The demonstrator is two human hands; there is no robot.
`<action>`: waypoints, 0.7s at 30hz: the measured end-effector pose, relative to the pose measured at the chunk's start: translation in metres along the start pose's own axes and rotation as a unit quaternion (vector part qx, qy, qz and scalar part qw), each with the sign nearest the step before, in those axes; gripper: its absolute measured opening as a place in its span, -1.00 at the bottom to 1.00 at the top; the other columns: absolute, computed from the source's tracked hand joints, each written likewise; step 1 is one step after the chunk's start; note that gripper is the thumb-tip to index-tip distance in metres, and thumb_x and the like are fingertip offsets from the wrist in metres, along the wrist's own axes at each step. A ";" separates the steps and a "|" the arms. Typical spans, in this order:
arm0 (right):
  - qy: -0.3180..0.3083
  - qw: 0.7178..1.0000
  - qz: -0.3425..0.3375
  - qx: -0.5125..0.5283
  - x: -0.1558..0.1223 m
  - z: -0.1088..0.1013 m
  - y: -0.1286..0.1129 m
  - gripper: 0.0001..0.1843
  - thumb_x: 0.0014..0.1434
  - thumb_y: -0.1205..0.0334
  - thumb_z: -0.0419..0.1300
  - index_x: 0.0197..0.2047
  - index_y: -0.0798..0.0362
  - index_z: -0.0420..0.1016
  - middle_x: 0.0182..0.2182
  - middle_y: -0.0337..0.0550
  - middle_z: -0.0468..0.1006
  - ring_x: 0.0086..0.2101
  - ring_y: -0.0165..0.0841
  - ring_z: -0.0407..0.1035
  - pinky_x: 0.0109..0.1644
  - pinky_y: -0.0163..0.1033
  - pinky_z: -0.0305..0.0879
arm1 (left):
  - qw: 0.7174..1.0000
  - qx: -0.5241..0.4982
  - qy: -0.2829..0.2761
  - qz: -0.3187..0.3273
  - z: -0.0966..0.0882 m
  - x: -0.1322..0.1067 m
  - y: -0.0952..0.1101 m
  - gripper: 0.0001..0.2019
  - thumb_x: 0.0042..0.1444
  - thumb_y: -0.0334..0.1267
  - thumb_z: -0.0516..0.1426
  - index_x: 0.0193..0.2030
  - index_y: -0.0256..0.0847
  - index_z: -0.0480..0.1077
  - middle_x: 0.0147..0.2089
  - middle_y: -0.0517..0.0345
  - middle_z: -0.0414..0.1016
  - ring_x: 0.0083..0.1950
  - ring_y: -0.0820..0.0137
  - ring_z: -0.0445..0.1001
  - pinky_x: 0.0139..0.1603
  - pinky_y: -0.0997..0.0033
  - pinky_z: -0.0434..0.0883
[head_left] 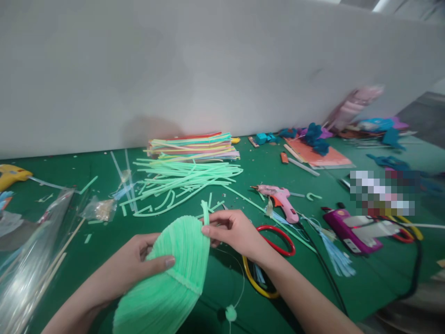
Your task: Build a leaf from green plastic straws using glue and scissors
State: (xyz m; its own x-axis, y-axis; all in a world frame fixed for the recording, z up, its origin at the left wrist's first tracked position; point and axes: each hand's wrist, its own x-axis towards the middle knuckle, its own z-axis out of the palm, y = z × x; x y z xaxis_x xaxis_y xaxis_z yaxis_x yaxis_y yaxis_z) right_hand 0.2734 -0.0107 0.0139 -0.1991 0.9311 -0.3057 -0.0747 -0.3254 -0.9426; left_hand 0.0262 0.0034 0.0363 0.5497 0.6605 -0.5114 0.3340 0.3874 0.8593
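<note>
A mint-green piece built of pipe cleaners laid side by side [184,255] is held up in front of me. My left hand [146,262] grips its left side, the thumb lying across the front. With thumb and fingers closed, my right hand [225,229] pinches a mint-green pipe cleaner [205,213] at the piece's upper right edge; its end sticks up above the fingers. Below hangs a small green pom-pom [231,313] on a thin thread. Under my right forearm lie scissors with red and yellow handles [259,280], partly covered.
Loose green pipe cleaners [187,178] lie ahead, before a multicoloured bundle [194,147] by the wall. To the right are a pink glue gun [278,197] with a cord and a purple box [351,232]. A yellow glue gun [14,176] and plastic wrapping [38,264] lie left.
</note>
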 end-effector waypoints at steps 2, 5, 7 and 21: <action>0.009 1.000 -0.001 0.015 0.000 -0.001 -0.002 -0.54 -0.26 -0.05 0.53 -0.38 0.09 0.56 -0.55 -0.33 0.49 -0.53 -0.43 0.42 -0.36 -0.27 0.45 | 1.000 0.001 -0.008 0.002 -0.001 0.000 -0.001 -0.65 0.07 -0.29 0.27 0.01 0.06 0.57 -0.07 0.24 0.67 -0.07 0.19 0.60 -0.09 0.32 0.49; 0.000 0.998 0.011 0.056 0.001 -0.002 -0.001 -0.52 -0.31 -0.01 0.55 -0.40 0.10 0.53 -0.55 -0.33 0.51 -0.54 -0.45 0.43 -0.41 -0.31 0.46 | 1.000 0.010 -0.012 0.008 -0.003 0.000 -0.002 -0.65 0.07 -0.32 0.27 0.01 0.08 0.56 -0.06 0.26 0.67 -0.05 0.21 0.60 -0.07 0.34 0.47; -0.013 0.996 0.025 0.084 0.001 -0.003 0.001 -0.50 -0.32 0.00 0.56 -0.39 0.10 0.51 -0.56 -0.33 0.52 -0.55 -0.46 0.45 -0.45 -0.35 0.45 | 1.000 0.013 -0.014 0.010 -0.003 0.000 -0.001 -0.65 0.06 -0.31 0.27 0.01 0.07 0.56 -0.06 0.26 0.67 -0.03 0.20 0.59 -0.06 0.33 0.47; -0.069 0.991 0.047 0.100 -0.004 0.012 0.005 -0.50 -0.28 0.00 0.56 -0.43 0.09 0.43 -0.61 -0.34 0.52 -0.57 -0.48 0.44 -0.44 -0.36 0.43 | 0.996 -0.085 0.020 -0.033 0.018 0.009 -0.007 -0.41 -0.16 -0.12 0.41 0.05 -0.13 0.42 -0.08 0.07 0.60 -0.07 0.15 0.55 -0.09 0.22 0.47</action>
State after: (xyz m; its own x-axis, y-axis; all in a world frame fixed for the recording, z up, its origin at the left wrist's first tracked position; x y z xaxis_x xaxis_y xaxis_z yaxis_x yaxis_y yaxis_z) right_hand 0.2625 -0.0175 0.0124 -0.3457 0.8678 -0.3570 -0.2384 -0.4493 -0.8610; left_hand 0.0429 -0.0049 0.0256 0.4982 0.6537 -0.5696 0.2329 0.5319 0.8142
